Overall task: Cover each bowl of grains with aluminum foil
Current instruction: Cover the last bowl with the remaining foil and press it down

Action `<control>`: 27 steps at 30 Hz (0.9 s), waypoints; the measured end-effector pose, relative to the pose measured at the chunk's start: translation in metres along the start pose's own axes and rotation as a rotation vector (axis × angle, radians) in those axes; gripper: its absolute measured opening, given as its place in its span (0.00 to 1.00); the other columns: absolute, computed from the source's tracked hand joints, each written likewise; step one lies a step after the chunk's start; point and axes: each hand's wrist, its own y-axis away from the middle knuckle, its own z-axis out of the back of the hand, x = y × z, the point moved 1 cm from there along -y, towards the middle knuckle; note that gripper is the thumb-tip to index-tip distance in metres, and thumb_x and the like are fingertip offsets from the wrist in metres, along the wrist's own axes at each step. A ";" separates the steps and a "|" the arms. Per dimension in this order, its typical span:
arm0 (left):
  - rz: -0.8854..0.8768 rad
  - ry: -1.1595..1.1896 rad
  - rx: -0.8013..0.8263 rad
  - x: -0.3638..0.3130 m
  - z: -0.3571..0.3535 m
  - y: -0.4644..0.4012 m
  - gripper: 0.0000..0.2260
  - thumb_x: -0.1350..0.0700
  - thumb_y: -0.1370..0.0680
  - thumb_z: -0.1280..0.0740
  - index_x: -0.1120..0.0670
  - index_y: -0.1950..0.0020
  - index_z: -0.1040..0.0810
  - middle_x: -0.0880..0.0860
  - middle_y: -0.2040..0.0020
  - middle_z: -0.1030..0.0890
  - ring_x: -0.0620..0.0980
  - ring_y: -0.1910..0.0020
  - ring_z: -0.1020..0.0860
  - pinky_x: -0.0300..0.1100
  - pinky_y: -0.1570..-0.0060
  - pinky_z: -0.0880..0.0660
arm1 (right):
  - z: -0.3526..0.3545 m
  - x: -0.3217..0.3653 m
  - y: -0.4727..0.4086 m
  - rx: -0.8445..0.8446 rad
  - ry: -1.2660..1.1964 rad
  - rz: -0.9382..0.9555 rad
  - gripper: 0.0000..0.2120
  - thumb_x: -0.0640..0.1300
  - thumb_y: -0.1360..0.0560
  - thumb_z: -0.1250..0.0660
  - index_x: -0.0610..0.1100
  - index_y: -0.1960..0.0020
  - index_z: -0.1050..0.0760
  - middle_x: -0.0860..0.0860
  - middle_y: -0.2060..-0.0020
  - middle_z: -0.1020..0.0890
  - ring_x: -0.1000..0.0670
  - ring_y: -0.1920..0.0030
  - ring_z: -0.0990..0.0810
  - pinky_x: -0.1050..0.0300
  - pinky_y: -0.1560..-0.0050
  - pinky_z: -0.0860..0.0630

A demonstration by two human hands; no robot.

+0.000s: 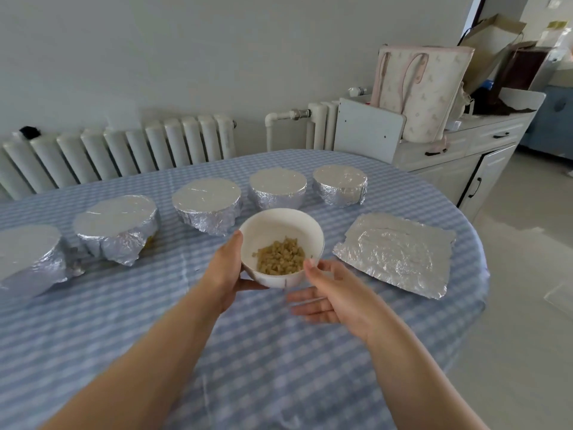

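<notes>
While my left hand (224, 268) cups the near-left wall of the uncovered white bowl (280, 246), thumb up along the rim and fingers curled beneath its base, my right hand (331, 297) comes in from the near-right. The right thumb tip touches the bowl's rim; the remaining right fingers are extended, loose and slightly blurred, below and beside the bowl, gripping nothing. Inside the bowl lies a small heap of pale yellowish grains (280, 257). Whether the bowl rests on the blue-and-white checked tablecloth (248, 367) or sits just above it cannot be told.

To the right of the bowl, a flat, crinkled sheet of aluminum foil (395, 254) lies on the cloth, apart from both hands. Behind the bowl, five foil-covered bowls stand in an arc: the far-left bowl (29, 256), partly cut off by the frame edge; the second bowl (117, 226); the middle bowl (207, 204), just behind the uncovered one; the fourth bowl (278, 187); and the far-right bowl (340, 184).

Beyond the table stand a white radiator (124, 150) and a white cabinet (465, 156) bearing a patterned tote bag (424, 91).
</notes>
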 end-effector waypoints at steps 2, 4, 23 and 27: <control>0.002 -0.011 -0.017 0.002 0.009 0.006 0.18 0.46 0.17 0.46 0.53 0.38 0.23 0.58 0.48 0.17 0.57 0.54 0.18 0.51 0.66 0.20 | 0.003 -0.004 0.002 -0.180 0.242 0.069 0.18 0.62 0.24 0.38 0.49 0.44 0.28 0.47 0.62 0.14 0.46 0.63 0.15 0.50 0.54 0.20; -0.001 -0.032 -0.009 0.004 0.016 0.009 0.17 0.46 0.17 0.46 0.52 0.39 0.22 0.58 0.48 0.17 0.57 0.54 0.18 0.51 0.66 0.20 | 0.015 -0.009 -0.003 -0.497 0.581 0.182 0.17 0.63 0.24 0.38 0.52 0.46 0.25 0.54 0.57 0.15 0.49 0.56 0.17 0.52 0.49 0.22; 0.003 -0.065 0.100 0.012 0.025 0.020 0.19 0.48 0.16 0.49 0.54 0.45 0.21 0.55 0.64 0.18 0.51 0.69 0.20 0.43 0.73 0.24 | 0.037 -0.025 -0.043 -0.767 1.145 0.287 0.13 0.47 0.20 0.41 0.48 0.38 0.23 0.47 0.42 0.21 0.43 0.39 0.28 0.51 0.45 0.31; -0.009 -0.120 0.148 0.011 0.025 0.020 0.20 0.46 0.16 0.50 0.55 0.40 0.23 0.50 0.72 0.21 0.47 0.72 0.20 0.44 0.71 0.23 | 0.032 -0.015 -0.033 -0.918 0.963 0.418 0.11 0.47 0.19 0.41 0.48 0.43 0.21 0.45 0.50 0.17 0.40 0.47 0.22 0.53 0.57 0.33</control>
